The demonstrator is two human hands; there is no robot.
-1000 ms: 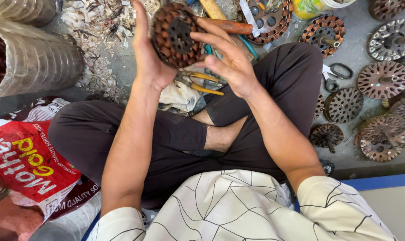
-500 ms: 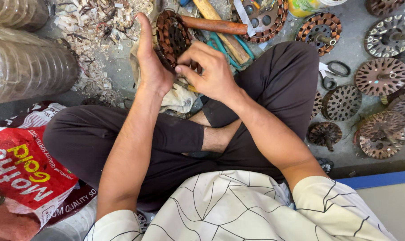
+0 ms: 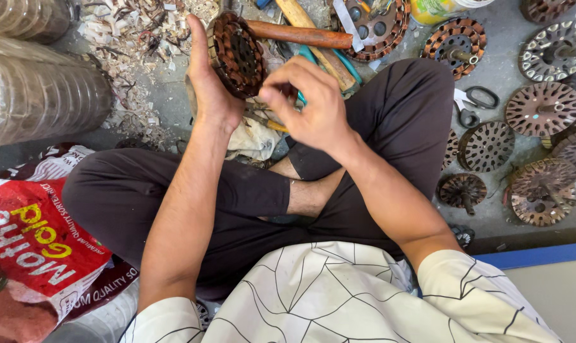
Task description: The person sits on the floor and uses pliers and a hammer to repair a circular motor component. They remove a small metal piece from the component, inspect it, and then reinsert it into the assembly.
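The left hand has tilted the round rusty copper-wound stator core edge-on, gripping it above the lap — the right hand pinches at its rim; windings remain in place.

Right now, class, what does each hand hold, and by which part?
The left hand grips a round rusty wound motor core by its rim and back. The right hand pinches at its lower edge; what it holds cannot be told.
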